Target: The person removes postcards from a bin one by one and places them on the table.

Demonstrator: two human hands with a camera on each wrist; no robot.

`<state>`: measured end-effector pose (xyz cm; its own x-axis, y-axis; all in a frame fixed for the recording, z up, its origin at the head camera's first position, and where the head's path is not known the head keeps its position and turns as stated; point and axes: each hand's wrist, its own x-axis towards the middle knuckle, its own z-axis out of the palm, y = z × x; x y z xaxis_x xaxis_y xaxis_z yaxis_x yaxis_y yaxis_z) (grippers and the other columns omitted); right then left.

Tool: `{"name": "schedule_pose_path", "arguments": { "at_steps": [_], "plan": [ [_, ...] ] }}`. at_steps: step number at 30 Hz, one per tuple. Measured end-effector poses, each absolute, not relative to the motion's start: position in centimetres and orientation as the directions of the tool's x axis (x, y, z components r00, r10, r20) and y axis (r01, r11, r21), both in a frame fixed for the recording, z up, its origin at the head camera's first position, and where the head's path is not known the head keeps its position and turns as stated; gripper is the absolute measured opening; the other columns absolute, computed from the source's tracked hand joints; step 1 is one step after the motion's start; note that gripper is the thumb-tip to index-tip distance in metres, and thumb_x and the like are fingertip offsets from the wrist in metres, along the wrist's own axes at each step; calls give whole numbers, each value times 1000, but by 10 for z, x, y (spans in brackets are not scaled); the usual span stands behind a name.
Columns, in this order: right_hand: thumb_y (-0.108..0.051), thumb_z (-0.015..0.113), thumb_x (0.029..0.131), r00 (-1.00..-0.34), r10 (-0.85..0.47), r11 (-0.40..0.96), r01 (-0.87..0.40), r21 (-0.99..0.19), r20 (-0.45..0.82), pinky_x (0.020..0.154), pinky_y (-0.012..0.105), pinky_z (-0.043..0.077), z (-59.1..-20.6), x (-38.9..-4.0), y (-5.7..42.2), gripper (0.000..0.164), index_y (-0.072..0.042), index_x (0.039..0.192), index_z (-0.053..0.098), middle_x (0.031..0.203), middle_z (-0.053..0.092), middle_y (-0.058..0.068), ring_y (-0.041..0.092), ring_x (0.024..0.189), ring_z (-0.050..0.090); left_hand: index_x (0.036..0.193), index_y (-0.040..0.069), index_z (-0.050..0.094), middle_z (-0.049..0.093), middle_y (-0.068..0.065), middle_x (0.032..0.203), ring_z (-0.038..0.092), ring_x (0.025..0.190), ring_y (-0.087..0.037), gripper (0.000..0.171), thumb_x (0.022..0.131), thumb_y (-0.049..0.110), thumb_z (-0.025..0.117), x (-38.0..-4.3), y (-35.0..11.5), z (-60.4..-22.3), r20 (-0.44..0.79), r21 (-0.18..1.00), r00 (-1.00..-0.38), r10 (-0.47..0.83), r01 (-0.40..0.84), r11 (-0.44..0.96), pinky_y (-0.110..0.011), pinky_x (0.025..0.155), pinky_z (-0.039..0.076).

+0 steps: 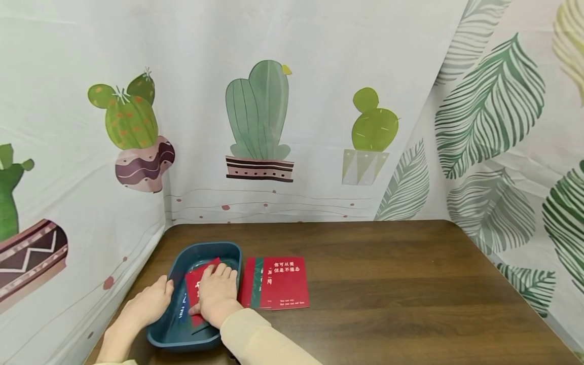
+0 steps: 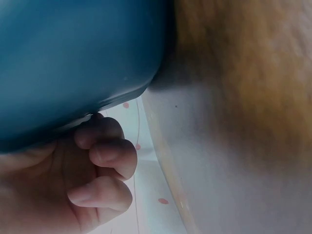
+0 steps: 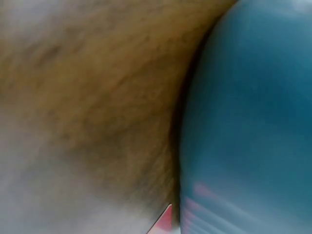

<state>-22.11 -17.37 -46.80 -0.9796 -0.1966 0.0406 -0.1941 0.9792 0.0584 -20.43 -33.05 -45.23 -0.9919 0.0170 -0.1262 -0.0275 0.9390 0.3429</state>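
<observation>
At the left of the table in the head view stands a blue tray [image 1: 170,332], a deep one with rounded corners. My left hand [image 1: 148,303] holds its left rim; in the left wrist view the fingers [image 2: 114,156] curl in below that edge. My right hand [image 1: 220,299] is inside the tray, over a red card [image 1: 193,284] with white characters. The thumb lies at the card's lower left and the fingers reach its upper right, gripping it. The right fingertips are partly hidden. Only the tray's outer wall [image 3: 243,122] and the table show clearly in the right wrist view.
Right beside the tray lie overlapping red cards [image 1: 287,289], one with a green band [image 1: 256,274], printed with white text. The brown wooden table [image 1: 401,289] extends to the right. Printed cloth [image 1: 319,203] with cacti and leaves hangs around it.
</observation>
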Motion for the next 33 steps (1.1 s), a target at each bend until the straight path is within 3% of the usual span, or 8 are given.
{"name": "schedule_pose_path", "arguments": {
  "at_steps": [4, 10, 18, 20, 27, 33],
  "plan": [
    [-76, 76, 50, -979, -194, 981, -195, -6, 62, 91, 35, 41, -466, -220, -170, 114, -23, 144, 40, 116, 52, 3, 18, 104, 51, 113, -5, 47, 61, -25, 98, 62, 91, -45, 41, 105, 32, 30, -205, -329, -453, -147, 345, -989, 15, -37, 938, -62, 73, 47],
    [-68, 81, 53, -979, -194, 973, -201, -114, 63, 93, 35, 42, -466, -216, -167, 114, -20, 147, 36, 116, 55, 1, 17, 102, 57, 108, -2, 47, 58, -12, 84, 62, 80, -32, 38, 105, 32, 32, -202, -326, -455, -177, 371, -984, 14, -53, 927, -54, 67, 49],
    [-55, 84, 65, -979, -196, 954, -204, -218, 54, 96, 37, 40, -466, -216, -164, 101, -15, 146, 37, 93, 68, -4, 14, 82, 66, 100, 2, 47, 50, -6, 73, 59, 74, -28, 33, 105, 30, 30, -203, -323, -457, -148, 386, -989, 31, -28, 922, -48, 63, 47],
    [-52, 83, 69, -977, -200, 949, -211, -236, 69, 92, 34, 42, -465, -216, -162, 94, -15, 144, 40, 90, 68, -4, 14, 79, 66, 102, 1, 48, 53, -8, 76, 60, 75, -29, 36, 105, 31, 29, -204, -324, -457, -151, 386, -988, 33, -28, 922, -50, 64, 47],
    [-40, 72, 86, -966, -219, 860, -256, -440, 136, 62, 28, 52, -454, -212, -157, 29, -19, 101, 58, 79, 63, -5, 11, 63, 61, 104, -2, 49, 61, -23, 91, 61, 89, -49, 36, 105, 29, 32, -204, -328, -453, -121, 355, -992, 27, -18, 935, -63, 72, 46],
    [-35, 69, 90, -971, -221, 777, -230, -586, 87, 56, 25, 52, -445, -210, -152, 18, -17, 92, 64, 77, 61, -6, 8, 61, 58, 102, -1, 50, 61, -23, 90, 62, 89, -48, 33, 104, 27, 32, -203, -329, -452, -113, 360, -993, 27, -15, 933, -63, 72, 47]
  ]
}}
